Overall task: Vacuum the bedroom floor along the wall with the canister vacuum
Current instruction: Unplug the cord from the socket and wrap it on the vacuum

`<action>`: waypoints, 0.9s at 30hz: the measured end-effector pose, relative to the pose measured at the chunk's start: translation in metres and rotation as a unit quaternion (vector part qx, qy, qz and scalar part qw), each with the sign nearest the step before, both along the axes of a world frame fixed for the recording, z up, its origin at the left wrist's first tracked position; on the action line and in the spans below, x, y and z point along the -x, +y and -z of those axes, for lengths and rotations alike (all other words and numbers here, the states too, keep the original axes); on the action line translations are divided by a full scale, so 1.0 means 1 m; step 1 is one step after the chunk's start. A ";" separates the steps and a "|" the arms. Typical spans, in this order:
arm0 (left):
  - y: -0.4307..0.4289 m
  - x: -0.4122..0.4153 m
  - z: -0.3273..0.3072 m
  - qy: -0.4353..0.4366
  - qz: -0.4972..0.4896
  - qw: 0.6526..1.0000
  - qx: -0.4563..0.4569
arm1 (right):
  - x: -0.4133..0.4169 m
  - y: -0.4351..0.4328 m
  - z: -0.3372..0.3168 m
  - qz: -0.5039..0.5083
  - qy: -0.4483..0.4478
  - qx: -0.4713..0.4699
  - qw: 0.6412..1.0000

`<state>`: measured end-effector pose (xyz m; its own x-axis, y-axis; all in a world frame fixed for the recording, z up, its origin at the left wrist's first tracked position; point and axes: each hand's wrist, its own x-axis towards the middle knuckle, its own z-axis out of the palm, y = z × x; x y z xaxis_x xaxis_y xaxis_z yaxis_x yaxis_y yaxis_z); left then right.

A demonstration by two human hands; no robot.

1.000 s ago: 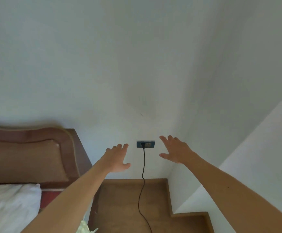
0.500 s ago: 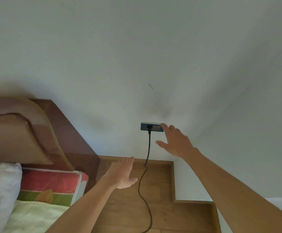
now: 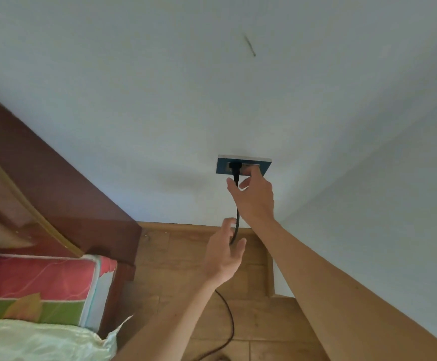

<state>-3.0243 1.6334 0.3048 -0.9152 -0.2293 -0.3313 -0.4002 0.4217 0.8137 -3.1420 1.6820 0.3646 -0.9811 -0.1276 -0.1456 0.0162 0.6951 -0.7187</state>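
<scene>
Judges the step in hand as mains connection for the canister vacuum, itself out of view: finds plug [image 3: 235, 166] seated in the left of wall socket [image 3: 264, 168], cord [image 3: 237, 212] dropping straight below the socket to the floor [image 3: 186, 256]. Notes right hand [image 3: 255, 201] just under the socket, thumb and forefinger apart either side of the cord, unclosed; left hand [image 3: 222, 259] lower, fingers loosely curved about the cord, no grip evident. Expects next move to need a pinch on the plug body, not the cord.
</scene>
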 end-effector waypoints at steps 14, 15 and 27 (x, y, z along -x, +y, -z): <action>-0.002 -0.008 0.022 0.102 -0.014 0.994 -0.021 | 0.010 -0.024 0.025 0.092 0.082 0.095 0.988; -0.002 -0.008 0.022 0.105 -0.017 0.994 -0.018 | 0.009 -0.024 0.026 0.093 0.088 0.104 0.986; 0.000 -0.017 0.013 0.092 -0.048 0.989 -0.105 | 0.008 -0.021 0.031 0.079 0.116 0.151 0.979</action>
<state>-3.0069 1.6333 0.2919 -0.9420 -0.2619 -0.2100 -0.2663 0.2024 0.9424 -3.1504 1.6614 0.3333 -0.9943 0.0253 0.1033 -0.0807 0.4529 -0.8879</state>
